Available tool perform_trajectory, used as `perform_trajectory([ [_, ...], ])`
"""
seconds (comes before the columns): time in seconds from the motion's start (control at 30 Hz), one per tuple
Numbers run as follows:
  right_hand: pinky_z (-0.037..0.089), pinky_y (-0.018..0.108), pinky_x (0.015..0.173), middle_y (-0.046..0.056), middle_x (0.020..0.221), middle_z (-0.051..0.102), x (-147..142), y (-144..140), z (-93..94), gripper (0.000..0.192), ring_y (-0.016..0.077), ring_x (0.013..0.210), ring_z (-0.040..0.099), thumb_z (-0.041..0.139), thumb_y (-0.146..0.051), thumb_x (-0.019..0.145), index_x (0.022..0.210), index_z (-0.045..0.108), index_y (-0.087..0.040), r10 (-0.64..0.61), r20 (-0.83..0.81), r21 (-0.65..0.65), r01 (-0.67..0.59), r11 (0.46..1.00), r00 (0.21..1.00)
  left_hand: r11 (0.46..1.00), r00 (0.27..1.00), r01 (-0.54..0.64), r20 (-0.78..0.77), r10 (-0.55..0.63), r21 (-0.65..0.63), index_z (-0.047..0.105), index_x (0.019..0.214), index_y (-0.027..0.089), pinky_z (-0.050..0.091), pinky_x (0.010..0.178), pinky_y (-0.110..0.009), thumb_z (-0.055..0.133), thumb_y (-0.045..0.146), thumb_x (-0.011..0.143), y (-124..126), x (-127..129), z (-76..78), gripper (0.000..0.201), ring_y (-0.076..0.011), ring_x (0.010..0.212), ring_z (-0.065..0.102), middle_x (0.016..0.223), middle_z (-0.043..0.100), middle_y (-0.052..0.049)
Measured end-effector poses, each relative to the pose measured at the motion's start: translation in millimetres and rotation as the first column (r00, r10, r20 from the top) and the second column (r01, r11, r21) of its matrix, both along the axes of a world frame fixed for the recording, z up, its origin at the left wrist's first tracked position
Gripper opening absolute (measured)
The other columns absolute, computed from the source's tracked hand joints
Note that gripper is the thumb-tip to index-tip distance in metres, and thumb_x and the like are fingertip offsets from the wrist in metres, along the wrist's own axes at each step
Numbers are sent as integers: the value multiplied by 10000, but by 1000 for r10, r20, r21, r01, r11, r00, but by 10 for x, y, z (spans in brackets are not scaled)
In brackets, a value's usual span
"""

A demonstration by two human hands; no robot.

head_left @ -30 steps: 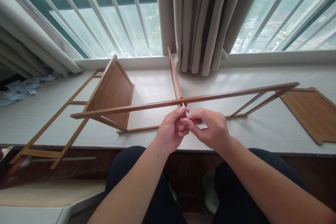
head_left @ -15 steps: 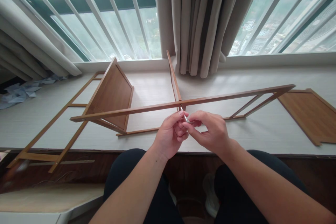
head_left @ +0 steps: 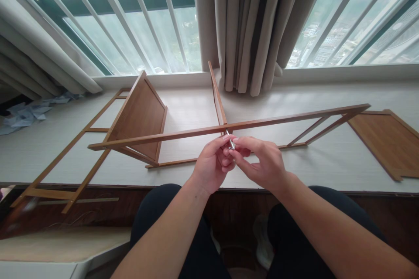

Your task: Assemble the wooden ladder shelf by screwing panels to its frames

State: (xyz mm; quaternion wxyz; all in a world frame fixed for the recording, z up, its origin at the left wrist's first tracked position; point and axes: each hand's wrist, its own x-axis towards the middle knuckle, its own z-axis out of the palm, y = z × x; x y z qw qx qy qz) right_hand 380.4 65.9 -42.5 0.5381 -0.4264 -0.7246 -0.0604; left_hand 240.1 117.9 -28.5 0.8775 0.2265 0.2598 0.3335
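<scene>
A small silver hex key (head_left: pixel 230 139) stands with its tip at the wooden rail (head_left: pixel 176 134), where a shelf panel (head_left: pixel 216 93) joins it from behind. My left hand (head_left: pixel 212 159) is closed, its thumb and fingers around the key's shaft. The fingers of my right hand (head_left: pixel 262 157) pinch at the bent lower end of the key. The screw under the tip is too small to make out. On the left, another wooden panel (head_left: pixel 139 122) stands upright within the same frame, against the rail's left part.
A ladder-like wooden side frame (head_left: pixel 88 174) leans at the left over the ledge's edge. One loose wooden panel (head_left: pixel 386 139) lies flat on the right. Curtains (head_left: pixel 242 30) hang behind the white ledge (head_left: pixel 183 104). Crumpled white papers (head_left: pixel 26 113) are at far left.
The hex key's bent end has turned slightly, and my right fingers have shifted with it. My left hand stays around the shaft. The wooden frame has not visibly moved.
</scene>
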Motion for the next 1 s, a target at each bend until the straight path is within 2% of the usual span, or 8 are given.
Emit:
perform_trajectory([
  [0.17, 583, 245, 683, 8, 865, 758, 5, 7, 8, 401, 130, 726, 712, 656, -79, 942, 1296, 593, -257, 39, 28, -13, -39, 999, 999, 1000, 1000, 3, 1, -3, -28, 692, 831, 130, 261, 354, -122, 824, 290, 761, 13, 4, -1, 219, -22, 425, 376, 565, 495, 68],
  [0.3, 584, 256, 734, 18, 933, 776, 20, 3, -2, 470, 139, 806, 728, 630, -57, 948, 1357, 596, -285, 77, 59, -34, -76, 997, 995, 999, 1000, -7, -25, 6, -50, 697, 830, 123, 254, 352, -126, 829, 304, 747, 19, 11, 11, 239, -18, 414, 361, 557, 476, 74],
  [0.6, 590, 258, 780, 26, 988, 785, 35, 4, 6, 500, 144, 855, 743, 610, -50, 962, 1395, 592, -298, 133, 73, -65, -129, 990, 988, 997, 1000, 19, -8, -20, -70, 691, 836, 117, 252, 359, -141, 814, 288, 752, 34, 3, 17, 227, -31, 420, 345, 518, 352, 100],
  [1.0, 604, 240, 791, 0, 955, 785, 25, 11, 47, 422, 124, 845, 747, 555, -62, 994, 1339, 625, -294, 165, 63, -103, -158, 982, 984, 998, 1000, 27, 13, -27, -62, 689, 868, 113, 258, 361, -139, 800, 281, 772, 49, 9, 4, 223, -31, 424, 357, 531, 365, 96],
])
